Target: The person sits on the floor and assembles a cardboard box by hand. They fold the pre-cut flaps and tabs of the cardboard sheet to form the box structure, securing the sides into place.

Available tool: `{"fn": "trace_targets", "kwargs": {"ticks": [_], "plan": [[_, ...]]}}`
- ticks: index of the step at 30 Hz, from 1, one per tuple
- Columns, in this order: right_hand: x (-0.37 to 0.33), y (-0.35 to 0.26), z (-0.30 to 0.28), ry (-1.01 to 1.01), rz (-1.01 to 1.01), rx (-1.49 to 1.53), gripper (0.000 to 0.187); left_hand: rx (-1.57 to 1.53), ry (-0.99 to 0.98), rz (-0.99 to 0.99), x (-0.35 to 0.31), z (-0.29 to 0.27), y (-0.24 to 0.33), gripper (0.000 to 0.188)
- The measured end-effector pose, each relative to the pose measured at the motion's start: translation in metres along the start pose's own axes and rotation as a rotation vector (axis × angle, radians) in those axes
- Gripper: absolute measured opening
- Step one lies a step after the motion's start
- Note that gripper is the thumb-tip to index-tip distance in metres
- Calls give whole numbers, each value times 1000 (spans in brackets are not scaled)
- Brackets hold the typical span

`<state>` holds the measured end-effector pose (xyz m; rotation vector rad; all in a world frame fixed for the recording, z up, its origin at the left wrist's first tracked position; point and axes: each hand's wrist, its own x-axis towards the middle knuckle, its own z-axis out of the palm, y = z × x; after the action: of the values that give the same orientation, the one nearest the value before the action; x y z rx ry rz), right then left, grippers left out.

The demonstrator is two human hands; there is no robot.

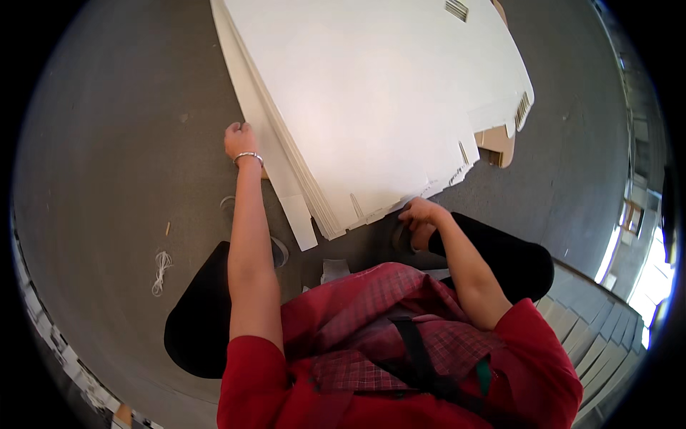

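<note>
String (163, 273) is seen below the outstretched left hand (240, 140), cardboard sheets (357, 107) between its curled fingers and the right hand (423, 212), any grasp by either unclear.

My left hand (239, 141) is at the outer edge of a sheet (291, 209) jutting from the left side of a stack of flat sheets (371, 114) on the floor (136, 136); my right hand (423, 212) is at the stack's near edge. Beyond and right of my right hand, a board (504, 146) pokes from beneath the stack. Left of my left hand and nearer me lies a cord bundle (161, 272), a small stick (168, 229) just beyond it.
</note>
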<state>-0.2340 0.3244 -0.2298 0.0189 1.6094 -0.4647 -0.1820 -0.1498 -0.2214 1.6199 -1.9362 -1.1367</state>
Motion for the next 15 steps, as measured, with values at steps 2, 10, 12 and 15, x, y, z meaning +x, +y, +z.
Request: {"fn": "trace_targets", "kwargs": {"ticks": [2,10,12,15], "plan": [[-26,-18,-36,143,194,-37,25,-52,-46,-34,-29,10,12,53],[-33,4,-104,1515,231,163,58,123,-222,-204,-103,37,29,86],[-19,23,-129,1575,201,292,66,75,-255,-224,-113,46,35,84],[-3,35,-171,1360,41,438,73,-4,-263,-242,-107,53,32,80]]}}
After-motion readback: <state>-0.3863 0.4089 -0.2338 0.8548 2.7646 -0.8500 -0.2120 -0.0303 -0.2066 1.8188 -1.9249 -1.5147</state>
